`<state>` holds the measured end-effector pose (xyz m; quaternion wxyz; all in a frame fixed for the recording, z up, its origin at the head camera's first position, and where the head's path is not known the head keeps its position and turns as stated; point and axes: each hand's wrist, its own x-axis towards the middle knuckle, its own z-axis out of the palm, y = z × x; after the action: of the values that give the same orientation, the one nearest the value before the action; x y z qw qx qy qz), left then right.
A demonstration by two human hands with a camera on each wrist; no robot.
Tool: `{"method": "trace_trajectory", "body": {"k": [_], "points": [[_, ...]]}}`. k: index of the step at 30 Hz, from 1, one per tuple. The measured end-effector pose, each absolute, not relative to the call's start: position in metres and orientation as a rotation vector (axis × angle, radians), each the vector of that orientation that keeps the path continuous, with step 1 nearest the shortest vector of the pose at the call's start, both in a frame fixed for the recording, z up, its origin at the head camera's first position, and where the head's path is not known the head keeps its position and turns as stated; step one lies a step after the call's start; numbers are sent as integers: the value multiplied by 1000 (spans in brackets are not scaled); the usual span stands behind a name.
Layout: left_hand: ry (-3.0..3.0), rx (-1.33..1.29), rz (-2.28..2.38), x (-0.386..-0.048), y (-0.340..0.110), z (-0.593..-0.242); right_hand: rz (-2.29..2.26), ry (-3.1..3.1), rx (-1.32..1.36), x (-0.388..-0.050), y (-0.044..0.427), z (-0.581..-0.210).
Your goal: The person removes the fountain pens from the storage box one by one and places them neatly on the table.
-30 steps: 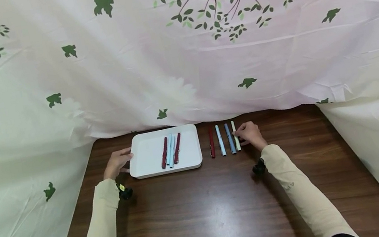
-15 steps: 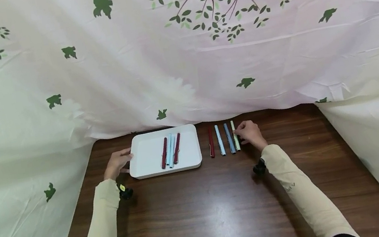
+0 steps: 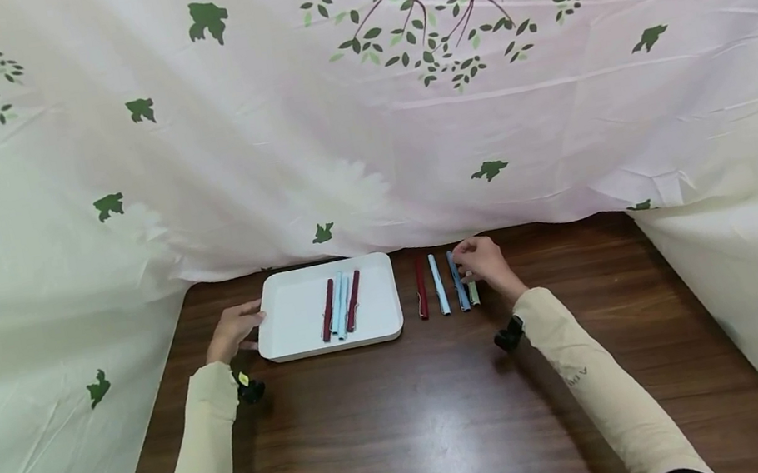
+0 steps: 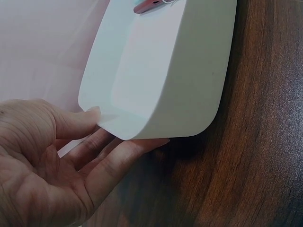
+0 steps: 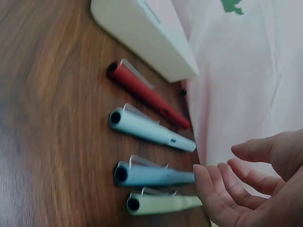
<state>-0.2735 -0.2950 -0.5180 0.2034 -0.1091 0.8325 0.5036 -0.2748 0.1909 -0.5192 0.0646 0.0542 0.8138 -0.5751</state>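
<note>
My left hand (image 3: 233,331) grips the left end of the white tray (image 3: 293,311); in the left wrist view its thumb lies over the rim and its fingers are underneath. Two dark red pens (image 3: 327,311) and two light blue pens (image 3: 339,307) lie in the tray. To its right, a red pen (image 5: 147,97), a light blue pen (image 5: 147,130), a blue pen (image 5: 151,175) and a pale green pen (image 5: 165,203) form a row on the table. Holding nothing, my right hand (image 5: 265,184) hovers by the far ends of the blue and green pens, thumb apart from bent fingers.
A pale curtain (image 3: 363,146) printed with leaves and birds hangs behind the brown wooden table (image 3: 383,430) and along both sides. The tray's far edge is close to the curtain. Dark wrist cameras (image 3: 509,334) sit at both cuffs.
My right hand has moved left from the green pen's side, now covering its upper part in the head view and reaching the blue pen's far end. My left hand keeps its grip.
</note>
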Motion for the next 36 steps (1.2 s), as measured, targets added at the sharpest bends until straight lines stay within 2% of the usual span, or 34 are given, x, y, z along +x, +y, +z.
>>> {"method": "trace_trajectory", "body": {"k": [18,36], "points": [[2378,-305,1379,-272,-290,-518,-1868,2217,-9,-271,111,-503],[2374,-301,1404,-273,-274,-522,-1757,2220,-79,-266,68,-515]]}}
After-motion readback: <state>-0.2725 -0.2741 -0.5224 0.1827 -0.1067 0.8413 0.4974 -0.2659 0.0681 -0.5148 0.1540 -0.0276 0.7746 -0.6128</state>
